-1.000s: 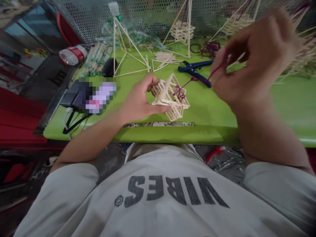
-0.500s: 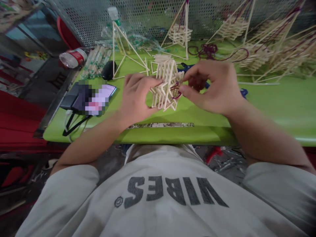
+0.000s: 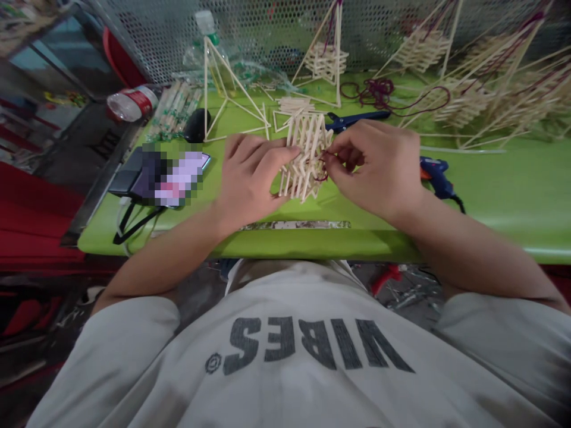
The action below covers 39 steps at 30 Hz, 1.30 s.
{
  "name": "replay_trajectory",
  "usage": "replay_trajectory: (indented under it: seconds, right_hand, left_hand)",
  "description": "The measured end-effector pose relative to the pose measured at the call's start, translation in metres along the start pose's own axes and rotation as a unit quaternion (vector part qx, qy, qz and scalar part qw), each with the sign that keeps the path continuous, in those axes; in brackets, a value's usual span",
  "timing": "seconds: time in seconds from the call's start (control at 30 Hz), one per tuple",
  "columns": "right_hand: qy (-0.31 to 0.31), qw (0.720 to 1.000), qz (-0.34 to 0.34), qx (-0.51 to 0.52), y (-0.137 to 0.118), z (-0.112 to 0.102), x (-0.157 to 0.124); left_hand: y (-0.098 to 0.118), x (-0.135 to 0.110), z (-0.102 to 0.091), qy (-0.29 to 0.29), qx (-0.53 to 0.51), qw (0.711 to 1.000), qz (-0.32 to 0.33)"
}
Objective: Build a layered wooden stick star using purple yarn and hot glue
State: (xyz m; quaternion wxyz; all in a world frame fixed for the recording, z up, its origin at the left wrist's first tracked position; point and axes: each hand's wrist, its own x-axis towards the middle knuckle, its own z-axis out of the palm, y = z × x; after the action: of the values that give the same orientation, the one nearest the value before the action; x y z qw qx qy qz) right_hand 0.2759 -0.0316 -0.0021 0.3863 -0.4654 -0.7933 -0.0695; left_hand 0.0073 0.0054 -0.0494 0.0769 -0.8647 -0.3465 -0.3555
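Observation:
My left hand grips a small lattice of stacked wooden sticks by its left side, holding it tilted above the green table. At the lattice's right side, my right hand pinches a dark purple string between thumb and fingertips. Part of the string loops against the sticks; the bit inside the pinch is mostly hidden. Just behind the lattice lies a pile of short sticks. Dark blue pliers rest beyond my right hand, and a blue glue gun lies to its right.
A pyramid frame of sticks stands at the back left, near a plastic bottle. Several finished-looking stick structures crowd the back right, beside a tangle of purple string. A phone and a black mouse lie at left.
The lattice has turned slightly and shifted a little right in my left hand. My right hand has lowered a bit, its fingers closer together, uncovering more of the pliers and the glue gun.

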Motion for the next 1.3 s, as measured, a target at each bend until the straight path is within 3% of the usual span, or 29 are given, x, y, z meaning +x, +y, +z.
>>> replay_trajectory:
  seconds: [0.17, 0.27, 0.43, 0.6, 0.77, 0.9, 1.03, 1.23, 1.3]
  right_hand:
    - [0.051, 0.998, 0.008, -0.027, 0.002, -0.011, 0.004]
    - [0.053, 0.998, 0.01, 0.01, 0.005, -0.014, 0.004]
    - [-0.008, 0.996, -0.001, 0.093, 0.009, -0.005, 0.004]
    - [-0.077, 0.995, -0.065, 0.024, 0.007, -0.009, 0.008]
    - [-0.051, 0.993, -0.109, 0.007, 0.009, -0.008, 0.007]
    - [0.016, 0.997, -0.049, 0.064, 0.007, 0.007, 0.001]
    - [0.036, 0.996, 0.043, 0.076, -0.003, 0.016, -0.006]
    - [0.041, 0.986, 0.083, 0.14, -0.011, 0.019, -0.005]
    - [0.044, 0.981, 0.09, 0.167, -0.009, 0.022, -0.003]
  left_hand:
    - [-0.006, -0.001, 0.002, 0.016, 0.005, 1.0, 0.002]
    - [-0.009, -0.001, 0.0, 0.001, 0.004, 1.0, -0.003]
    - [-0.01, 0.0, -0.004, 0.044, 0.025, 0.998, 0.028]
    - [-0.006, 0.003, -0.008, 0.091, 0.07, 0.991, 0.063]
    - [-0.008, 0.007, -0.01, 0.124, 0.087, 0.985, 0.088]
    - [-0.008, 0.007, -0.009, 0.106, 0.102, 0.986, 0.075]
    - [-0.004, 0.006, -0.009, 0.126, 0.074, 0.985, 0.092]
    - [-0.003, 0.0, -0.004, 0.048, 0.032, 0.998, 0.018]
    - [-0.004, 0.0, -0.001, 0.053, 0.02, 0.998, 0.02]
